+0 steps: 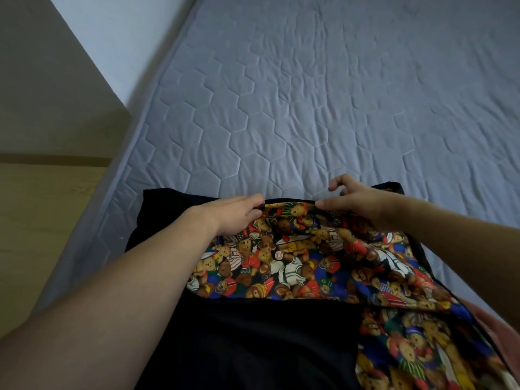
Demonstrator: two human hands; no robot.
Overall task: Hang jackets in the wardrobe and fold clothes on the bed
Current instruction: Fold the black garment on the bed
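Observation:
A black garment (253,339) with a bright teddy-bear print lining (295,260) lies on the near part of the bed (309,94). Part of the garment is turned over, so the printed side faces up. My left hand (239,213) pinches the far black edge of the printed panel at its left. My right hand (357,201) pinches the same edge further right, thumb and fingers curled around the hem. Both forearms reach out over the garment.
The bed carries a pale blue-grey quilted cover with a hexagon pattern. A wooden floor (42,220) and a beige wall (42,80) lie to the left of the bed. A strip of pink fabric (489,322) shows at the lower right.

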